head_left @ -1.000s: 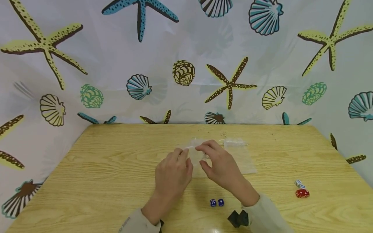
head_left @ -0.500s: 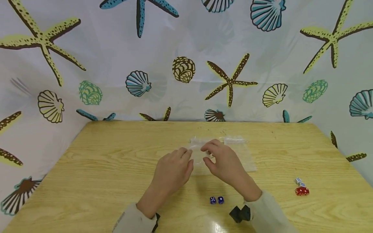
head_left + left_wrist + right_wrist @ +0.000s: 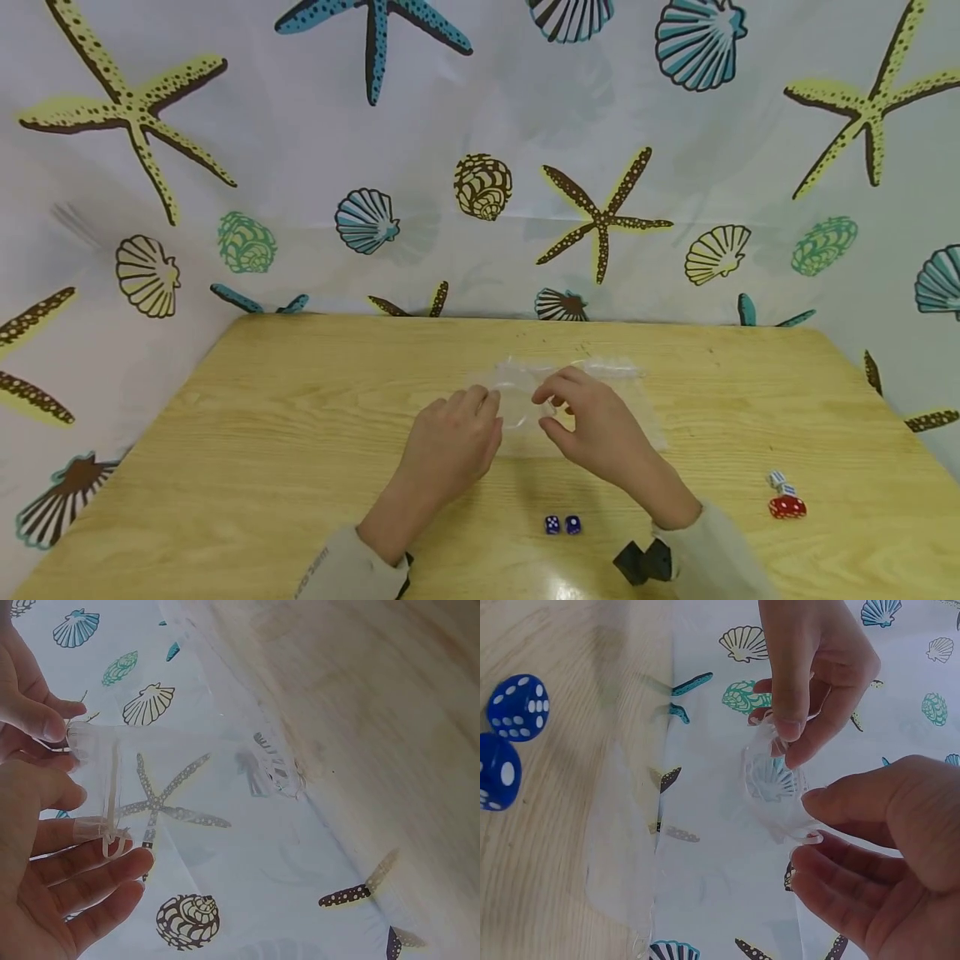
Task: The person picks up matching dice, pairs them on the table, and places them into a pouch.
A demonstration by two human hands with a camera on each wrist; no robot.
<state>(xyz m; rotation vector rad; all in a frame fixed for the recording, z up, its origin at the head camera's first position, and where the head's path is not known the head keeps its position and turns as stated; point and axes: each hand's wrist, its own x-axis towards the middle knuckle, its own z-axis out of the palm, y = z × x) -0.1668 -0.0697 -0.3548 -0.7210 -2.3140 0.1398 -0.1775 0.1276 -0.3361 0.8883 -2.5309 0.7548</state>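
- Both forearms, in pale sleeves point(image 3: 720, 554), reach forward over the wooden table point(image 3: 300, 467) and angle inward; the left hand point(image 3: 453, 446) has its back turned up, its fingers bent down toward the middle.
- The right hand point(image 3: 600, 425) faces it, thumb below and fingers arched above.
- Compared with a second ago, the gap between the two sets of fingertips is a little wider, the right hand having shifted outward (the whole head view has also moved slightly).
- The two blue dice point(image 3: 573, 524) on the near part of the table, and the red and white dice point(image 3: 787, 507) off to the right, lie as they did.
- The left hand pinches one edge of a clear plastic bag point(image 3: 112, 772), its thumb on one side and fingers on the other.
- The right hand grips the opposite edge, thumb and fingers slightly parted around it.
- The bag is between the hands; more clear plastic point(image 3: 651, 412) lies on the table behind them.
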